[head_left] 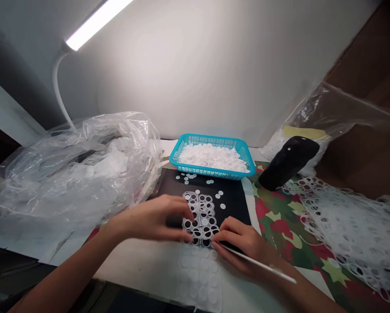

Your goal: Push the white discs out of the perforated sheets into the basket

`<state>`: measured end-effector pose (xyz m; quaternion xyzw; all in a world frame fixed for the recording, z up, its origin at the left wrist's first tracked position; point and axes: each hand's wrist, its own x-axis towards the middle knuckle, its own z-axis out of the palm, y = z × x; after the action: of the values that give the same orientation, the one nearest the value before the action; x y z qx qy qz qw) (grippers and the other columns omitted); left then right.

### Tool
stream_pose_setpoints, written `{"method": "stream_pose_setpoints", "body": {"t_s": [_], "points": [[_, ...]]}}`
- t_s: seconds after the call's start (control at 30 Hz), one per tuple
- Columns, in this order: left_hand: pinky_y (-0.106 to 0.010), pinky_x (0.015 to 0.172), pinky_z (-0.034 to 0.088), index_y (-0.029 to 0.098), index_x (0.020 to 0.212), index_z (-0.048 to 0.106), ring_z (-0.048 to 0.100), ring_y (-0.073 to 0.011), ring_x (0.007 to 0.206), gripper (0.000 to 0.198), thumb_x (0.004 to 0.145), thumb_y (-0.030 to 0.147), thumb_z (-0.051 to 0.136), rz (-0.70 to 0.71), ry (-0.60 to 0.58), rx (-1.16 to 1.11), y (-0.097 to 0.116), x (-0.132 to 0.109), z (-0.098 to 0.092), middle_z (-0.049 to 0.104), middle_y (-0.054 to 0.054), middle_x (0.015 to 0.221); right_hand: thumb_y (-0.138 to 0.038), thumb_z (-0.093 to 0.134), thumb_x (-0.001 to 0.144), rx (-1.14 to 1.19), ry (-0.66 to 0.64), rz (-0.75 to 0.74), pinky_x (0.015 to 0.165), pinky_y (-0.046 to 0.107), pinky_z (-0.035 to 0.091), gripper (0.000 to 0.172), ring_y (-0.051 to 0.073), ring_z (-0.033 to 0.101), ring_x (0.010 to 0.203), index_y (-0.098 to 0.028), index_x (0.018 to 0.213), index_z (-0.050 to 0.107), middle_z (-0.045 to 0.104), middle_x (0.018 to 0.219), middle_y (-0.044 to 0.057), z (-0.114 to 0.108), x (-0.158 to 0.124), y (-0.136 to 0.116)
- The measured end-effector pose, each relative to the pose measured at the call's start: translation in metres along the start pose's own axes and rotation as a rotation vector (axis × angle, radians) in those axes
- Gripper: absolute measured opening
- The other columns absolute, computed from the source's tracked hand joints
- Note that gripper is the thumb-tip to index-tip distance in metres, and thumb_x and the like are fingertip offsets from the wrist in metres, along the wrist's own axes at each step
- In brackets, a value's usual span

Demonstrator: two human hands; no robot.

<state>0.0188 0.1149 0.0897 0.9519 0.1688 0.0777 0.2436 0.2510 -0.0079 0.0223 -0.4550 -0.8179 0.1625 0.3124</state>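
A white sheet of punched round dots (200, 217) lies on a black mat (234, 201), running toward me over the white table edge. My left hand (152, 219) rests on the sheet's left side, fingers pressed on it. My right hand (243, 245) sits at the sheet's right edge and pinches a thin white stick (257, 263) whose tip touches the sheet. Loose white discs (219, 194) lie scattered on the mat.
A teal basket (243, 150) full of white discs stands behind the mat. A crumpled clear plastic bag (71, 169) fills the left. A black object (288, 161) and a pile of punched-out white sheets (351, 226) lie right. A desk lamp (93, 24) shines above.
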Motion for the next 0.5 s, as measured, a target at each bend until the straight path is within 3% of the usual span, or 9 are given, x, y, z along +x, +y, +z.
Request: {"method": "stream_pose_setpoints", "body": {"t_s": [0.03, 0.07, 0.13, 0.2, 0.33, 0.5], "points": [[-0.021, 0.065, 0.047, 0.024, 0.098, 0.065, 0.063, -0.0143, 0.078, 0.03, 0.075, 0.041, 0.072, 0.007, -0.061, 0.024, 0.007, -0.003, 0.003, 0.066, 0.0, 0.09, -0.018, 0.05, 0.09, -0.006, 0.021, 0.014, 0.062, 0.025, 0.045, 0.014, 0.014, 0.055, 0.073, -0.019, 0.095, 0.063, 0.055, 0.086, 0.006, 0.0, 0.0, 0.0], [-0.023, 0.066, 0.047, 0.023, 0.099, 0.065, 0.064, -0.0158, 0.08, 0.031, 0.073, 0.038, 0.074, -0.011, -0.038, 0.074, 0.012, -0.003, 0.007, 0.066, 0.0, 0.091, -0.018, 0.051, 0.089, -0.005, 0.043, 0.028, 0.063, 0.026, 0.046, 0.014, 0.014, 0.056, 0.074, -0.019, 0.095, 0.063, 0.054, 0.091, 0.007, 0.0, 0.0, 0.0], [-0.024, 0.066, 0.045, 0.022, 0.087, 0.067, 0.064, -0.015, 0.075, 0.008, 0.082, 0.027, 0.065, -0.014, -0.005, 0.095, 0.016, 0.001, 0.013, 0.066, 0.0, 0.082, -0.017, 0.052, 0.089, 0.006, 0.088, 0.034, 0.065, 0.026, 0.048, 0.014, 0.014, 0.057, 0.075, -0.02, 0.096, 0.063, 0.054, 0.098, 0.007, 0.0, 0.0, -0.001], [-0.023, 0.063, 0.044, 0.021, 0.08, 0.067, 0.062, -0.0132, 0.069, 0.013, 0.087, 0.025, 0.058, -0.022, 0.049, 0.093, 0.013, 0.012, 0.012, 0.066, 0.001, 0.078, -0.015, 0.054, 0.087, 0.018, 0.159, 0.01, 0.066, 0.027, 0.049, 0.014, 0.014, 0.058, 0.075, -0.02, 0.097, 0.063, 0.055, 0.101, 0.008, -0.002, -0.001, -0.001], [-0.023, 0.064, 0.045, 0.021, 0.083, 0.068, 0.061, -0.0116, 0.069, 0.015, 0.088, 0.03, 0.058, -0.039, 0.242, 0.064, 0.008, 0.039, -0.011, 0.068, 0.002, 0.077, -0.01, 0.059, 0.084, 0.022, 0.441, -0.01, 0.069, 0.027, 0.048, 0.016, 0.015, 0.059, 0.078, -0.021, 0.095, 0.063, 0.059, 0.09, 0.005, -0.01, -0.002, -0.002], [-0.023, 0.068, 0.049, 0.018, 0.084, 0.068, 0.063, -0.0111, 0.073, 0.02, 0.088, 0.034, 0.057, -0.031, 0.518, 0.02, 0.006, 0.07, -0.046, 0.069, 0.001, 0.079, -0.019, 0.061, 0.086, 0.152, 0.815, 0.244, 0.066, 0.028, 0.042, 0.006, 0.016, 0.054, 0.074, -0.022, 0.081, 0.062, 0.057, 0.078, 0.001, -0.023, 0.002, 0.001]]}}
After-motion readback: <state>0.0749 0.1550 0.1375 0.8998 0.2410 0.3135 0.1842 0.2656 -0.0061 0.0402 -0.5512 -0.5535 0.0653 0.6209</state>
